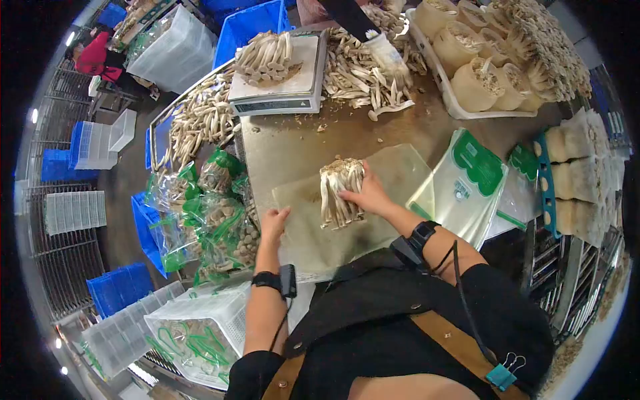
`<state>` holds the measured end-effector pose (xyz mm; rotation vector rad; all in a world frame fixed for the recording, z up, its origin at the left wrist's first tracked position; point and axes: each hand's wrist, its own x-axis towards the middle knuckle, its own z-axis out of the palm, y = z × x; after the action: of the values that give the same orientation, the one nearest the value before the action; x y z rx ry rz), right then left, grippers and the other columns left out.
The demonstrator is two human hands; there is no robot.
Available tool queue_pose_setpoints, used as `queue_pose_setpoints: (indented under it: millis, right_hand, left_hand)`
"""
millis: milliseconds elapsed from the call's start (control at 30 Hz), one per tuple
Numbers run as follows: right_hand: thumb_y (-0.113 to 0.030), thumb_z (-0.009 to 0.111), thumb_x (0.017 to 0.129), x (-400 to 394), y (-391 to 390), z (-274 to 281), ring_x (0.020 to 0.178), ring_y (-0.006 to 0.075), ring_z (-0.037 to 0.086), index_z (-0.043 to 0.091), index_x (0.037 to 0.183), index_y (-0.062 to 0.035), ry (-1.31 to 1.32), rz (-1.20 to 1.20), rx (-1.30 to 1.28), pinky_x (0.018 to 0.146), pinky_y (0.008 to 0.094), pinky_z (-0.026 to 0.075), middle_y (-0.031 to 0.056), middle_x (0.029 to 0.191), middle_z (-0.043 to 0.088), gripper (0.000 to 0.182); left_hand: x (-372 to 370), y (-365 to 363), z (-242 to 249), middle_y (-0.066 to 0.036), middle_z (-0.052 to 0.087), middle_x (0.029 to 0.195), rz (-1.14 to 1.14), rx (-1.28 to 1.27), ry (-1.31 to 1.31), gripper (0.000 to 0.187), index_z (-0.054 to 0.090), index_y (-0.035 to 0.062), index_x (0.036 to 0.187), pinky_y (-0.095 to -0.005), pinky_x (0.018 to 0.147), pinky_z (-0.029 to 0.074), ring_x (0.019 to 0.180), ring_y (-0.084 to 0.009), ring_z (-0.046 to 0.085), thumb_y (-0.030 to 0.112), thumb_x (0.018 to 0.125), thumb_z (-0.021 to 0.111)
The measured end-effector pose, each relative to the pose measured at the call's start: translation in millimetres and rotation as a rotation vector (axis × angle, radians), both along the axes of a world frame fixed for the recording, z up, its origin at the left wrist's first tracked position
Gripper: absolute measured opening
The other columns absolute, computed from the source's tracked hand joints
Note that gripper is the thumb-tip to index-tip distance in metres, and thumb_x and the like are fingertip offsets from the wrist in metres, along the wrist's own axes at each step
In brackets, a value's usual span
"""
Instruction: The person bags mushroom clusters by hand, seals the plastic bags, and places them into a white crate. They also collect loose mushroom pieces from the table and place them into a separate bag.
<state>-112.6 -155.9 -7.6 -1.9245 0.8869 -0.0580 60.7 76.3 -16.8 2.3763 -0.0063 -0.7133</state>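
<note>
My right hand (373,195) is wrapped round a bunch of long-stemmed mushrooms (341,193), holding it over a clear plastic sheet (300,227) on the metal table. The stems hang downward, and a brownish crumbly clump sits at the top. My left hand (275,224) is apart from the bunch, to its left, with the fingers curled in and the thumb against them; nothing shows in it. A weighing scale (277,73) farther back carries another mushroom bunch (264,55). Green-printed plastic bags (467,180) lie to the right of my right hand.
Loose mushrooms (357,77) are heaped behind, where a person's gloved hand (388,57) reaches in. Filled bags (220,213) crowd the left edge. A white tray (460,113) of mushroom blocks stands back right. A white basket (230,293) holds bagged goods at front left.
</note>
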Motion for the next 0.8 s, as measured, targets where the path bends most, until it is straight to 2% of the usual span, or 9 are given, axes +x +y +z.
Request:
queue_pose_setpoints:
  millis: [133, 267, 367, 433, 500, 567, 667, 733, 800]
  right_hand:
    - [-0.06, 0.057, 0.075, 16, 3, 5, 0.125, 0.0366, 0.036, 0.009, 0.14, 0.0025, 0.073, 0.05, 0.24, 0.104, 0.0394, 0.03, 0.0257, 0.136, 0.034, 0.102]
    - [-0.053, 0.039, 0.09, 21, 33, 17, 0.131, 0.0264, 0.029, 0.007, 0.145, -0.0118, -0.205, -0.083, 0.862, 0.107, 0.0359, 0.024, 0.0132, 0.142, 0.031, 0.076]
    - [-0.054, 0.036, 0.092, -2, 30, -23, 0.132, 0.0229, 0.026, 0.023, 0.143, -0.0151, -0.415, -0.169, 0.983, 0.106, 0.0363, 0.024, 0.0084, 0.142, 0.032, 0.066]
    - [-0.069, 0.035, 0.084, -16, 9, 6, 0.105, 0.0239, 0.051, 0.043, 0.131, -0.0152, -0.109, 0.027, 1.047, 0.093, 0.0384, 0.035, 0.0088, 0.119, 0.051, 0.071]
    - [-0.063, 0.041, 0.085, -38, -4, 7, 0.087, 0.0254, 0.057, 0.053, 0.118, -0.0085, 0.101, -0.014, 0.766, 0.082, 0.0392, 0.043, 0.0112, 0.103, 0.057, 0.065]
    - [-0.051, 0.056, 0.081, -67, -12, -4, 0.077, 0.0272, 0.06, 0.058, 0.109, -0.0022, 0.051, -0.253, -0.545, 0.07, 0.0385, 0.048, 0.0168, 0.091, 0.061, 0.056]
    - [-0.036, 0.067, 0.073, -78, -15, -1, 0.074, 0.0286, 0.062, 0.06, 0.103, 0.0004, 0.309, -0.355, -0.246, 0.07, 0.0395, 0.049, 0.019, 0.086, 0.064, 0.048]
    - [-0.021, 0.064, 0.076, -56, -16, 6, 0.076, 0.0251, 0.063, 0.063, 0.096, 0.0024, 0.136, -0.255, 0.312, 0.068, 0.035, 0.05, 0.0164, 0.088, 0.065, 0.031]
    - [-0.017, 0.062, 0.076, -33, 28, 14, 0.076, 0.0233, 0.063, 0.064, 0.094, 0.0006, -0.457, 0.063, 0.225, 0.068, 0.0343, 0.049, 0.0152, 0.092, 0.065, 0.025]
  left_hand:
    - [-24, -36, 73, -0.012, 0.055, 0.118, -0.161, -0.667, 0.463, 0.051, 0.045, 0.0017, 0.126, -0.0318, 0.094, 0.039, 0.112, -0.0206, 0.049, 0.031, 0.086, 0.059]
    - [-86, -98, 45, -0.011, 0.035, 0.142, -0.745, -0.344, -0.586, 0.049, 0.041, 0.007, 0.131, -0.0556, 0.107, 0.008, 0.137, -0.0332, 0.016, 0.031, 0.089, 0.05]
    - [-104, -100, 48, -0.004, 0.035, 0.143, -0.894, -0.174, -0.743, 0.049, 0.039, 0.0103, 0.132, -0.064, 0.103, 0.001, 0.136, -0.0384, 0.012, 0.032, 0.089, 0.047]
    - [-109, -96, 39, -0.002, 0.036, 0.142, -0.986, -0.083, -0.854, 0.052, 0.038, 0.0102, 0.133, -0.0664, 0.101, 0.004, 0.136, -0.0377, 0.014, 0.035, 0.088, 0.049]
    - [-108, -96, 35, 0.0, 0.036, 0.142, -1.044, 0.022, -0.875, 0.056, 0.04, 0.0117, 0.132, -0.0667, 0.101, 0.0, 0.136, -0.0364, 0.015, 0.041, 0.086, 0.05]
    - [-107, -97, 42, 0.0, 0.035, 0.143, -1.064, 0.051, -0.88, 0.058, 0.038, 0.0123, 0.135, -0.0665, 0.102, 0.0, 0.136, -0.036, 0.014, 0.043, 0.087, 0.049]
    - [-111, -96, 60, -0.003, 0.034, 0.143, -1.06, 0.055, -0.795, 0.061, 0.034, 0.0119, 0.137, -0.0668, 0.101, 0.003, 0.137, -0.0368, 0.012, 0.042, 0.087, 0.051]
    - [-109, -100, 65, -0.007, 0.035, 0.142, -1.043, 0.023, -0.708, 0.062, 0.032, 0.0111, 0.137, -0.0674, 0.101, 0.006, 0.136, -0.0379, 0.011, 0.04, 0.086, 0.053]
    - [-100, -106, 63, -0.01, 0.027, 0.145, -0.923, 0.081, -0.502, 0.078, 0.019, 0.0085, 0.143, -0.0603, 0.105, 0.011, 0.134, -0.038, 0.018, 0.043, 0.083, 0.056]
